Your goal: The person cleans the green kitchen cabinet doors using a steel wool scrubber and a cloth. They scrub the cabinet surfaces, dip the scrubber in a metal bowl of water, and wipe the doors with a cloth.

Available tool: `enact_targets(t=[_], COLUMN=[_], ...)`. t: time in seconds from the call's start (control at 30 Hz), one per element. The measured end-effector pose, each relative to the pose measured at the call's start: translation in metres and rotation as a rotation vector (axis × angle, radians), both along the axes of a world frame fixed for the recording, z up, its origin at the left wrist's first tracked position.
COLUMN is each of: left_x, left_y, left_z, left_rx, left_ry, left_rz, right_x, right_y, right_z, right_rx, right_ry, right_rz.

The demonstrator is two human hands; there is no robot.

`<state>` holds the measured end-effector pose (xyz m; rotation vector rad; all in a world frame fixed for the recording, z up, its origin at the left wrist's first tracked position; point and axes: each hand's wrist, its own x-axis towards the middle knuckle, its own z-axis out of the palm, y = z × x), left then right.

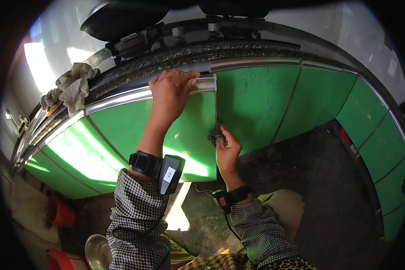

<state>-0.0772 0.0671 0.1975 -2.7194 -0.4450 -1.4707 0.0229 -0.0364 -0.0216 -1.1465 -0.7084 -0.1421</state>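
Note:
My left hand (171,91) grips the silver metal trim (205,84) along the top of a green cabinet door (194,125). That door stands slightly ajar, its right edge out in front of the neighbouring green door (253,101). In my right hand (228,148) is a dark, tangled scouring pad (215,134), probably steel wool. The pad is against the ajar door's right edge, about midway down. My fingers partly cover it. Each wrist carries a strapped black device with a cable.
Above the doors runs a speckled stone countertop (189,55) with a gas stove (138,44) and a dark wok (121,20). Crumpled cloths (76,84) hang over its left edge. Red buckets (60,212) and a metal basin (98,251) stand on the floor at lower left.

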Motion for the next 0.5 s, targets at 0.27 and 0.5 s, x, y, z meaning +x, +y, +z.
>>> enact_targets(t=[0.27, 0.5], left_x=[0.004, 0.005], left_y=[0.002, 0.006], left_z=[0.002, 0.0], left_rx=[-0.068, -0.058], left_ry=[-0.007, 0.018], left_rz=[-0.026, -0.008], right_x=[-0.007, 0.003], right_y=[-0.018, -0.009], right_z=[-0.114, -0.04], right_rx=[-0.601, -0.108], right_ry=[-0.007, 0.099], right_rz=[-0.161, 0.098])
